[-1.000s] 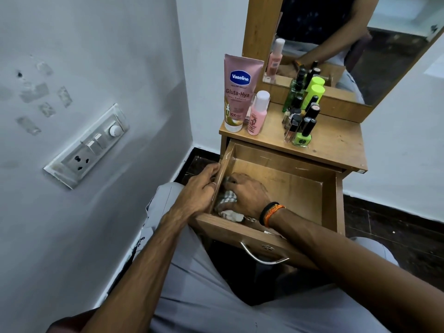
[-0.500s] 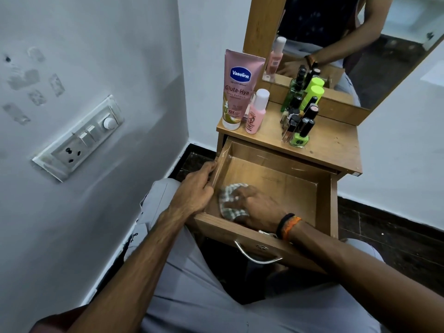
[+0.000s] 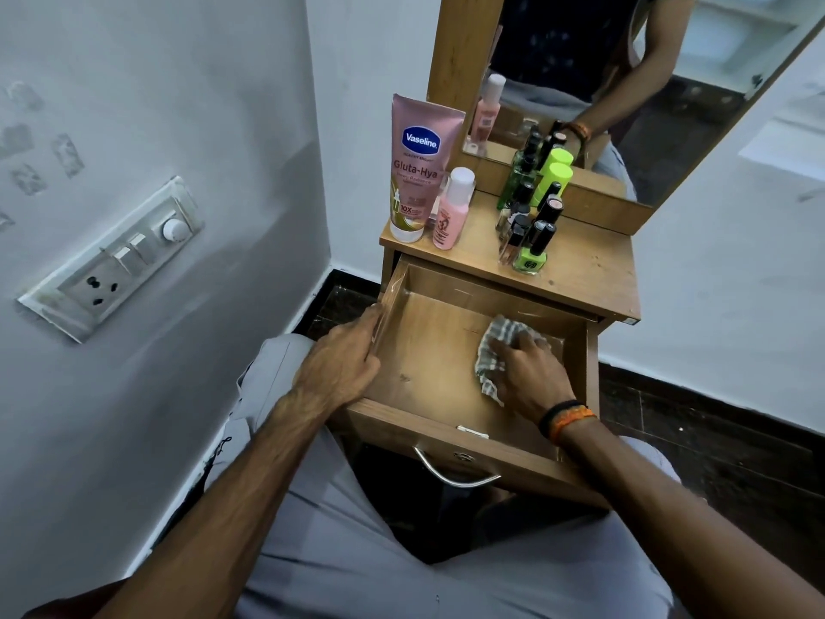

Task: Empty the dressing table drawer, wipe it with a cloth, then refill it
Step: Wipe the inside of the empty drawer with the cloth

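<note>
The wooden drawer (image 3: 415, 364) of the dressing table (image 3: 589, 265) is pulled out over my lap, with nothing inside but a cloth. My left hand (image 3: 341, 366) grips the drawer's left wall, fingers curled over its edge. My right hand (image 3: 529, 379) lies on a grey checked cloth (image 3: 493, 346) and presses it against the drawer floor near the back right corner. The cloth sticks out past my fingers and thumb. On the tabletop stand a pink Vaseline tube (image 3: 417, 172), a small pink bottle (image 3: 451, 212), several nail polish bottles (image 3: 531, 245) and a green-capped bottle (image 3: 556, 174).
A mirror (image 3: 647, 69) rises behind the tabletop. The left wall carries a switch and socket plate (image 3: 120, 256) close to my left arm. A metal handle (image 3: 451, 475) hangs on the drawer front above my knees. Dark floor (image 3: 696, 440) lies to the right.
My right hand has slid the cloth from the drawer's front left corner across the floor to the back right. My left hand has kept its grip on the left wall.
</note>
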`<action>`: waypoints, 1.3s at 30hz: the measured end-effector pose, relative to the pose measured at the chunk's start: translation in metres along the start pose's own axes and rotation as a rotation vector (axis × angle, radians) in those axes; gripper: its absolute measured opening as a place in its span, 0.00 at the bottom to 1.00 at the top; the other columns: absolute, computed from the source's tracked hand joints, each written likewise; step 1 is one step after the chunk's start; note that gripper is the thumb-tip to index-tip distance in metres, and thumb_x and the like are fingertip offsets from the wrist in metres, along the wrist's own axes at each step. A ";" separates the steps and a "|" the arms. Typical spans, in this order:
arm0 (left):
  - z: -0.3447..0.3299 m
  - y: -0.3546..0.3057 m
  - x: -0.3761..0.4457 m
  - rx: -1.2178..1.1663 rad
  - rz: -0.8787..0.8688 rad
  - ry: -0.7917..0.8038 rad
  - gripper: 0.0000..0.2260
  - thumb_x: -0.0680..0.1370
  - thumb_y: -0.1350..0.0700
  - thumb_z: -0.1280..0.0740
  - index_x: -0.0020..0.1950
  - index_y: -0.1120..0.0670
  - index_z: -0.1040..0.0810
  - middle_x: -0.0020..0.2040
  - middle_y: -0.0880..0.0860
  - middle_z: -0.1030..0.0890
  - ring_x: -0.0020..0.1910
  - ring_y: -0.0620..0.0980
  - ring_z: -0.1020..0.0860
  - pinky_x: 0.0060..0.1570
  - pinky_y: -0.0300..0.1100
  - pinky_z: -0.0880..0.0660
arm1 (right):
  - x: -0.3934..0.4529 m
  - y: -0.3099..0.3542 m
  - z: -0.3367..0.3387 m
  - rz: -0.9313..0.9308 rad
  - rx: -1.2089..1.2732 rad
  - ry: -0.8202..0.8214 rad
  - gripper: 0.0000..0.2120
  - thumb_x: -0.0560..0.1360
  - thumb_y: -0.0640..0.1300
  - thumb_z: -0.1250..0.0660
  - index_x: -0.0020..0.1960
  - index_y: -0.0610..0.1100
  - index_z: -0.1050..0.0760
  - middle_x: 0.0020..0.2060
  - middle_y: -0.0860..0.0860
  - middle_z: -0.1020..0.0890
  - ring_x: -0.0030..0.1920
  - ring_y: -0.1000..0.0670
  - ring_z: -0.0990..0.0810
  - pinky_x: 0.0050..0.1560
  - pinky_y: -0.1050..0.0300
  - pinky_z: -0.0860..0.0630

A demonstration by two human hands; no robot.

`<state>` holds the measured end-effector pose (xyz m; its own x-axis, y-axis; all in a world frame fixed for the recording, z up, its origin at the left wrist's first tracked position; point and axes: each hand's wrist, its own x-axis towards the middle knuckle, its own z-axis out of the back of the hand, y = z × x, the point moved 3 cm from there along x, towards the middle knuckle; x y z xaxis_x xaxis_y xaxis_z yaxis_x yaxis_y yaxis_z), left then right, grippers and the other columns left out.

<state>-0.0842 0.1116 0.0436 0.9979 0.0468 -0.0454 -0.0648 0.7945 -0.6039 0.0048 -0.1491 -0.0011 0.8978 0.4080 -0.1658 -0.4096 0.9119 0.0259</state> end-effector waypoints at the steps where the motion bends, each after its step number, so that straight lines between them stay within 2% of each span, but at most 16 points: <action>1: -0.001 0.000 -0.001 0.001 -0.010 0.002 0.28 0.79 0.63 0.38 0.79 0.54 0.40 0.57 0.56 0.19 0.51 0.55 0.18 0.52 0.50 0.20 | -0.007 0.000 0.001 -0.007 0.015 0.008 0.26 0.79 0.55 0.35 0.75 0.50 0.34 0.71 0.42 0.34 0.69 0.40 0.30 0.62 0.45 0.23; 5: -0.005 0.000 -0.001 -0.001 -0.059 0.024 0.26 0.81 0.63 0.39 0.78 0.55 0.40 0.65 0.57 0.22 0.58 0.58 0.20 0.53 0.51 0.22 | -0.019 0.027 0.003 0.187 0.059 0.133 0.26 0.77 0.54 0.31 0.73 0.54 0.31 0.72 0.47 0.33 0.71 0.45 0.31 0.70 0.50 0.29; 9: -0.006 0.001 0.000 0.004 -0.111 0.051 0.23 0.82 0.60 0.41 0.78 0.54 0.40 0.72 0.56 0.28 0.62 0.59 0.22 0.56 0.56 0.21 | -0.004 0.067 0.001 0.384 0.064 0.148 0.24 0.79 0.53 0.34 0.74 0.58 0.32 0.70 0.47 0.32 0.68 0.46 0.30 0.69 0.50 0.29; 12: -0.007 0.003 -0.002 0.053 -0.101 0.054 0.27 0.83 0.59 0.42 0.81 0.52 0.44 0.80 0.54 0.39 0.72 0.60 0.29 0.63 0.60 0.25 | 0.013 0.062 0.003 0.297 0.005 0.085 0.26 0.80 0.51 0.35 0.77 0.55 0.36 0.72 0.44 0.34 0.67 0.44 0.28 0.66 0.49 0.25; 14: -0.007 0.003 -0.002 0.079 -0.084 0.060 0.27 0.83 0.60 0.42 0.82 0.53 0.45 0.81 0.54 0.42 0.72 0.60 0.29 0.63 0.57 0.26 | 0.017 0.037 0.004 0.158 -0.015 0.045 0.28 0.80 0.49 0.35 0.78 0.52 0.38 0.71 0.43 0.33 0.65 0.41 0.26 0.61 0.46 0.22; 17: -0.009 0.002 -0.002 0.093 -0.086 0.060 0.27 0.83 0.60 0.41 0.82 0.54 0.45 0.81 0.55 0.41 0.70 0.60 0.27 0.60 0.56 0.24 | 0.005 -0.004 0.007 -0.041 -0.068 0.040 0.32 0.80 0.49 0.34 0.79 0.48 0.45 0.71 0.39 0.35 0.64 0.37 0.25 0.56 0.43 0.19; 21: -0.012 0.004 0.001 0.143 -0.076 0.065 0.27 0.84 0.56 0.42 0.82 0.53 0.46 0.82 0.54 0.45 0.68 0.61 0.25 0.57 0.57 0.23 | -0.016 -0.021 0.008 -0.217 -0.055 0.094 0.33 0.78 0.51 0.33 0.77 0.42 0.42 0.69 0.37 0.32 0.67 0.37 0.28 0.64 0.44 0.24; 24: -0.012 0.005 0.002 0.176 -0.074 0.080 0.26 0.85 0.52 0.46 0.82 0.52 0.48 0.83 0.52 0.48 0.69 0.61 0.26 0.58 0.58 0.23 | -0.027 0.000 0.004 -0.227 0.019 0.194 0.29 0.77 0.56 0.31 0.71 0.43 0.34 0.63 0.41 0.25 0.59 0.42 0.22 0.59 0.47 0.21; 27: -0.013 0.003 0.001 0.193 -0.068 0.095 0.25 0.86 0.49 0.48 0.82 0.52 0.47 0.83 0.52 0.49 0.71 0.60 0.28 0.59 0.58 0.24 | -0.027 0.023 0.001 -0.173 0.099 0.334 0.27 0.73 0.57 0.27 0.66 0.44 0.29 0.60 0.45 0.22 0.57 0.44 0.22 0.59 0.48 0.22; 30: -0.012 0.000 0.000 0.203 -0.053 0.103 0.25 0.86 0.48 0.49 0.82 0.53 0.47 0.83 0.52 0.50 0.71 0.60 0.28 0.60 0.58 0.24 | -0.018 0.039 0.003 -0.148 0.230 0.307 0.26 0.70 0.54 0.24 0.62 0.47 0.29 0.59 0.47 0.22 0.54 0.46 0.23 0.55 0.49 0.22; 32: -0.011 -0.002 0.001 0.209 -0.044 0.113 0.25 0.86 0.48 0.49 0.82 0.52 0.47 0.83 0.51 0.51 0.71 0.60 0.28 0.61 0.59 0.25 | -0.011 0.049 0.005 -0.085 0.238 0.219 0.29 0.70 0.53 0.23 0.65 0.48 0.31 0.64 0.46 0.27 0.58 0.45 0.24 0.57 0.48 0.23; 35: -0.011 -0.001 0.002 0.214 -0.046 0.126 0.25 0.86 0.48 0.49 0.82 0.52 0.48 0.83 0.52 0.51 0.71 0.61 0.28 0.61 0.59 0.25 | 0.001 0.038 0.007 -0.005 0.072 0.080 0.32 0.73 0.51 0.26 0.73 0.50 0.36 0.71 0.44 0.33 0.64 0.41 0.27 0.60 0.45 0.22; 37: -0.012 -0.001 0.003 0.217 -0.053 0.129 0.25 0.86 0.48 0.49 0.82 0.52 0.49 0.83 0.52 0.52 0.74 0.60 0.31 0.63 0.59 0.26 | 0.003 0.013 0.011 -0.055 -0.013 0.080 0.36 0.75 0.49 0.28 0.77 0.49 0.42 0.73 0.41 0.35 0.67 0.38 0.29 0.62 0.41 0.22; 39: -0.013 0.000 0.004 0.227 -0.066 0.133 0.26 0.86 0.48 0.49 0.83 0.52 0.50 0.83 0.52 0.53 0.78 0.58 0.39 0.68 0.58 0.31 | -0.003 -0.012 0.015 -0.170 -0.046 0.098 0.37 0.77 0.48 0.30 0.79 0.45 0.46 0.73 0.37 0.35 0.70 0.36 0.30 0.63 0.39 0.24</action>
<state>-0.0806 0.1043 0.0330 0.9891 -0.0772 -0.1252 0.0183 0.9092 -0.4159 0.0096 -0.1608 0.0136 0.9354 0.2403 -0.2592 -0.2628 0.9633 -0.0552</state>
